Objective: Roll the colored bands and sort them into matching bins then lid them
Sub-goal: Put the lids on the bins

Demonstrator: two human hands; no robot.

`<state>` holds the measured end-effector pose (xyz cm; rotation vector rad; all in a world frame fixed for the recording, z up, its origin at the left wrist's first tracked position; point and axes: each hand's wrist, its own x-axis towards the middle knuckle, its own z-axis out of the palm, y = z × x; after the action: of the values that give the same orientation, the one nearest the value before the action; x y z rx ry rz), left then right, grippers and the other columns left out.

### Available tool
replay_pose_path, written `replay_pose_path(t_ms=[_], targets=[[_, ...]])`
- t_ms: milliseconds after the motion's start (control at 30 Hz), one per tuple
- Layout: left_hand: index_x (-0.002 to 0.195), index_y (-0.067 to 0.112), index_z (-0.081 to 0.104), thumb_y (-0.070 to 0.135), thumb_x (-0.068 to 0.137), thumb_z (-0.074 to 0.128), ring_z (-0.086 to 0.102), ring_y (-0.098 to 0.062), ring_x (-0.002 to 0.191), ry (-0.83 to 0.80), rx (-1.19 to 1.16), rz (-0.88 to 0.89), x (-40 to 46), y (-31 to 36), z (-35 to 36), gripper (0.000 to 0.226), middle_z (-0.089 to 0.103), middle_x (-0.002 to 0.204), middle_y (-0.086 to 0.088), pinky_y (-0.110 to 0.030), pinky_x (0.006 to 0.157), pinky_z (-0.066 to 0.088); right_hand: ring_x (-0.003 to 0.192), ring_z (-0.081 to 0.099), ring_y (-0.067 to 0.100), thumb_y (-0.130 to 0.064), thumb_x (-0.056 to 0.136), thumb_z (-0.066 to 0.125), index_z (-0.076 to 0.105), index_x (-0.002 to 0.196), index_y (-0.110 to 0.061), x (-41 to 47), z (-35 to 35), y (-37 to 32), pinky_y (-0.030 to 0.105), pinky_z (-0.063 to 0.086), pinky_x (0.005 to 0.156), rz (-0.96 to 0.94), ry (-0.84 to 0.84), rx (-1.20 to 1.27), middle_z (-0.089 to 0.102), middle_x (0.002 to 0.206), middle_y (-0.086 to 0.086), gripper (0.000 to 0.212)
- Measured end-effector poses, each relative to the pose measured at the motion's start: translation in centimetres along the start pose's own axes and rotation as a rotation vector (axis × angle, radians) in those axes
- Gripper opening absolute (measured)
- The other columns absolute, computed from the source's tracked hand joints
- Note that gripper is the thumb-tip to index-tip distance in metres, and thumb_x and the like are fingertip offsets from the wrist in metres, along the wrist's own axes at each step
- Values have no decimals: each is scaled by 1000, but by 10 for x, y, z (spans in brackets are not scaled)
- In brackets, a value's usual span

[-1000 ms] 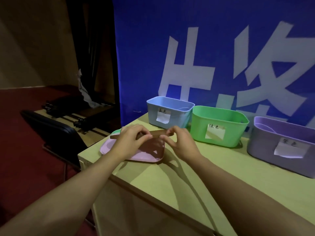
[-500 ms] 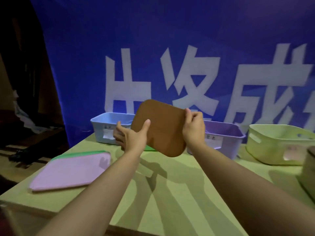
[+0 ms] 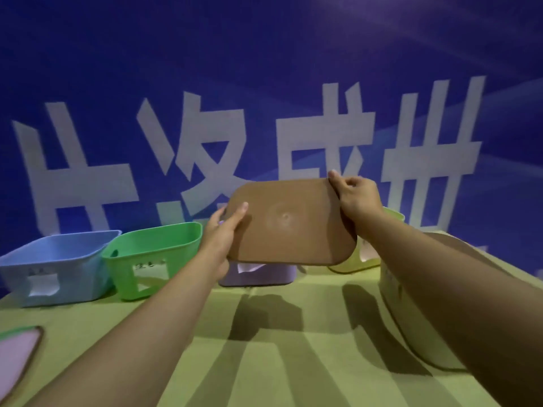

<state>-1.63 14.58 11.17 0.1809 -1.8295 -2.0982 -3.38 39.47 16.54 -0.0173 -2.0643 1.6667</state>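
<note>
Both my hands hold a brown lid [image 3: 289, 223] up in the air above the row of bins. My left hand [image 3: 223, 233] grips its left edge, thumb on top. My right hand [image 3: 357, 198] pinches its upper right corner. Below stand a blue bin [image 3: 55, 265], a green bin [image 3: 152, 259], a purple bin [image 3: 258, 274] mostly hidden by the lid, and a pale yellow bin [image 3: 364, 259] behind my right arm. Each visible bin front carries a paper label. No bands show.
A pink lid [image 3: 17, 356] on a green one lies at the table's [image 3: 279, 362] left front edge. Another pale bin [image 3: 393, 292] stands at the right, partly hidden by my right forearm. A blue banner [image 3: 264, 83] with white characters hangs behind.
The brown lid has moved to the right along the row of bins and tipped flatter, held by both hands. The view has swung right; the pink lid is now at the frame's left edge.
</note>
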Motion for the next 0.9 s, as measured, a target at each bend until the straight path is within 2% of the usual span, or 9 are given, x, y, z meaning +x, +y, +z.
replay_pose_path(t_ms=[100,167,300,400,467,600,667,800,900], targets=[[115,21,70,33,84,84,74,-20,95,-72,17,-4,10,-12,50,36,78,108,-2,-35,81,59,73,61,18,-57,98,56,73,91,-7,28,-31,16,36,47,66,62,24,-27,69,88,6,53],[113,18,71,29,85,84,74,-21,96,-16,-50,-7,17,-19,73,33,79,104,-2,-38,86,61,86,67,25,-55,98,58,70,91,-11,43,-47,27,39,56,73,133,-13,-25,71,100,7,46],[130,18,62,32,85,83,72,-24,101,100,-105,-40,37,-35,121,51,74,115,-4,-47,92,60,79,64,19,-41,99,65,64,98,-10,65,-76,46,29,56,57,197,-105,-20,64,93,6,30],[137,19,52,30,89,79,69,-26,102,95,-96,-48,50,-43,159,56,68,119,-6,-50,91,60,76,62,17,-29,100,65,59,106,-13,87,-91,64,25,53,57,152,-100,-127,61,91,3,19],[140,19,48,30,93,74,67,-25,102,72,-46,-59,59,-48,179,54,66,120,-7,-46,91,60,76,65,19,-26,101,65,59,109,-14,102,-97,78,29,58,65,136,-90,-201,63,88,4,16],[143,20,41,22,99,61,62,-24,106,11,85,-78,73,-62,211,48,61,122,-7,-37,83,54,91,71,27,-26,100,65,61,126,-4,130,-103,101,42,60,90,130,-84,-305,67,98,9,35],[147,19,38,23,101,58,59,-25,110,9,157,-69,79,-70,222,50,59,129,-7,-38,85,51,92,71,27,-27,100,65,60,128,-2,144,-103,112,43,59,93,133,-89,-342,68,104,12,37],[153,21,33,31,100,58,56,-32,121,-5,268,-94,92,-87,236,60,47,147,-10,-50,104,51,100,69,29,-31,98,68,61,127,-1,169,-99,132,43,57,96,176,-110,-437,69,109,14,42],[157,27,26,34,99,58,53,-33,127,-39,296,-132,96,-100,245,67,41,152,-11,-52,107,49,108,64,31,-34,99,67,59,130,-1,185,-95,146,41,55,96,191,-126,-508,66,117,16,46]])
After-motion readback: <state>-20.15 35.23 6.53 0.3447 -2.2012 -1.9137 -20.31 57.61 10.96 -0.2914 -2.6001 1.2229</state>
